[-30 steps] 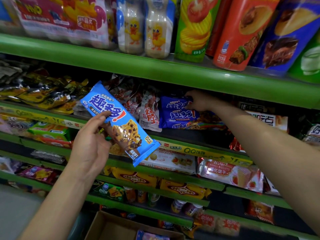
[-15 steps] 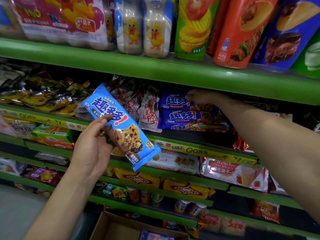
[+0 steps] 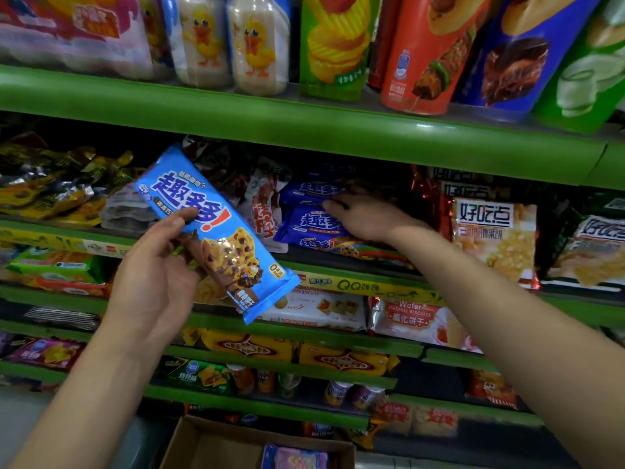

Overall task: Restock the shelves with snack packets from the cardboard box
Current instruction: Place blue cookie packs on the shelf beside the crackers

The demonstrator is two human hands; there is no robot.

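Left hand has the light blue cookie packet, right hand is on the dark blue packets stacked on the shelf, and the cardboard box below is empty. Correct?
Not quite: the cardboard box is not empty. The head view shows a pink and blue packet inside it. The rest stands: the left hand holds the light blue cookie packet, and the right hand rests on the stacked dark blue packets.

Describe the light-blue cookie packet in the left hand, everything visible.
The cookie packet is a long glossy light-blue wrapper, looks like plastic film, sealed, printed with dark-blue characters and chocolate-chip cookies. It is tilted, top end up-left, held in front of the green shelves. The left hand grips its lower-left edge, thumb over the front.
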